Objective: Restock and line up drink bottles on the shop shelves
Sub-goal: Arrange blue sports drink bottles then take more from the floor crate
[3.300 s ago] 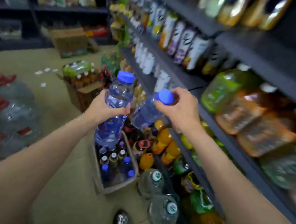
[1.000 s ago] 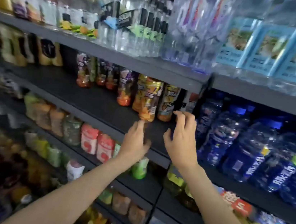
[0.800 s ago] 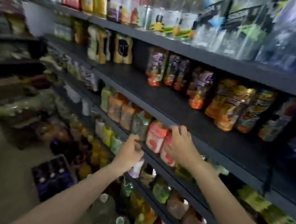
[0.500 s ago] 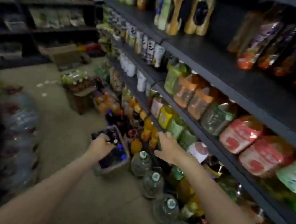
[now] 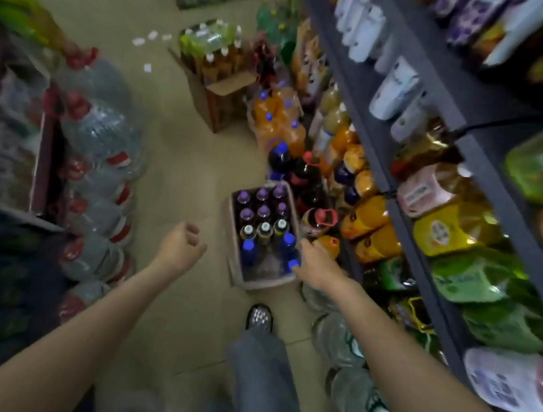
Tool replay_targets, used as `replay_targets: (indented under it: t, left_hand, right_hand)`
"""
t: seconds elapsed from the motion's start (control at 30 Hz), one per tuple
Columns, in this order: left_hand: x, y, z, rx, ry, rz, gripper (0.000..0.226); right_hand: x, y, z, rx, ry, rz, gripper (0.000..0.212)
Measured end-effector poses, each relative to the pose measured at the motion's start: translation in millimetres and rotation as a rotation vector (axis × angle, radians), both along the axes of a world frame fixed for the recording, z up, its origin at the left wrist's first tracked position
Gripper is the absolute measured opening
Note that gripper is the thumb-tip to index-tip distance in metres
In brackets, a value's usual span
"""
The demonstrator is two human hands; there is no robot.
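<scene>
A crate (image 5: 232, 235) on the floor holds upright bottles: purple-capped ones (image 5: 256, 204) at the far end, white-capped ones (image 5: 264, 228) in the middle, blue-capped water bottles (image 5: 248, 246) at the near end. My right hand (image 5: 315, 267) reaches down into the crate's near right corner, right beside a blue cap (image 5: 293, 263); blur hides whether its fingers grip that bottle. My left hand (image 5: 182, 246) hovers left of the crate, fingers loosely curled, holding nothing. The dark shelves (image 5: 401, 202) with drink bottles run along the right.
Large water jugs with red caps (image 5: 106, 135) are stacked on the left. An open cardboard box of bottles (image 5: 215, 94) stands farther down the aisle. Big clear bottles (image 5: 358, 400) and orange soda bottles (image 5: 273, 126) line the floor by the shelves. My shoe (image 5: 260, 318) is just before the crate.
My view swung from the shelf down to the floor. Both hands left the shelf; my right hand dropped into the crate, and my left hand lowered beside it.
</scene>
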State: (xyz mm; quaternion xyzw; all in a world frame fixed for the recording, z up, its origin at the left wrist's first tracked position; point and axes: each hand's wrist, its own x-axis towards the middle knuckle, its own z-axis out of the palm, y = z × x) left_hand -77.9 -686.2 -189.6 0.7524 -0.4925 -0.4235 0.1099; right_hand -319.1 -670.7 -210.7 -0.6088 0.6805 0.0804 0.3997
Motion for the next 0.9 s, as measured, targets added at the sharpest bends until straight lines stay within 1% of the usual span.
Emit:
replay_targets:
  t: [0.1,0.23,0.37,0.43,0.53,0.63,0.73,0.8,0.9]
  left_hand:
    - [2,-44,-44,0.022,-0.016,-0.003,0.032]
    - [-1,-82,-132,0.069,0.061,-0.038,0.032]
    - [0,-98,-240,0.109,0.129,0.026,0.031]
    - [5,-99,-292,0.091,0.151,0.057,0.034]
    - [21,-90,-354,0.065,0.204,0.027,0.034]
    - [40,-84,-400,0.034,0.215,-0.038,0.037]
    - [53,-89,-429,0.046,0.214,-0.027,0.039]
    - [56,-96,-437,0.07,0.221,-0.023,0.04]
    - [41,-107,-433,0.131,0.239,-0.085,0.046]
  right_hand:
    - [11,-35,-54,0.058,0.005,0.0,0.046]
    - [29,-70,-145,0.081,-0.007,0.011,0.048]
    - [50,-93,-249,0.122,0.007,0.069,0.053]
    - [62,-103,-304,0.086,0.0,0.056,0.052]
    - [86,-116,-385,0.013,0.008,0.084,0.053]
    - [107,-126,-444,0.009,0.064,0.167,0.053]
    - [113,-129,-473,-0.036,0.18,0.237,0.049]
    - [110,-129,-474,-0.086,0.164,0.196,0.044]
    - [92,-127,-446,-0.058,0.099,0.121,0.042]
